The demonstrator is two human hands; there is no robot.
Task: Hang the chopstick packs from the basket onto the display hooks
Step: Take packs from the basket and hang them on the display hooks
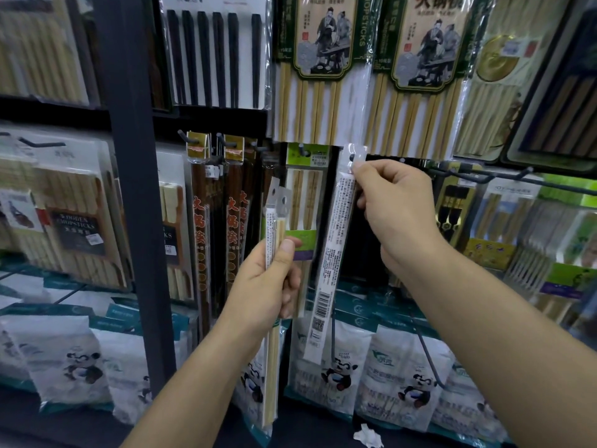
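Pinching the long clear, white-labelled chopstick pack [332, 253] by its top tab between closed fingers [358, 171] of the right hand [397, 215], seemingly to thread it onto the black display hook [351, 156], while gripping spare pale bamboo packs [274, 227] upright in the left hand [265, 286].

White black-printed pack [334, 253], pale yellow chopstick packs [274, 227], panda-printed white bags [342, 376]

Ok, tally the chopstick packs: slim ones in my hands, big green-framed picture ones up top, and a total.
Slim packs in left hand: 2
Slim pack in right hand: 1
Green-framed picture packs: 2
Total: 5
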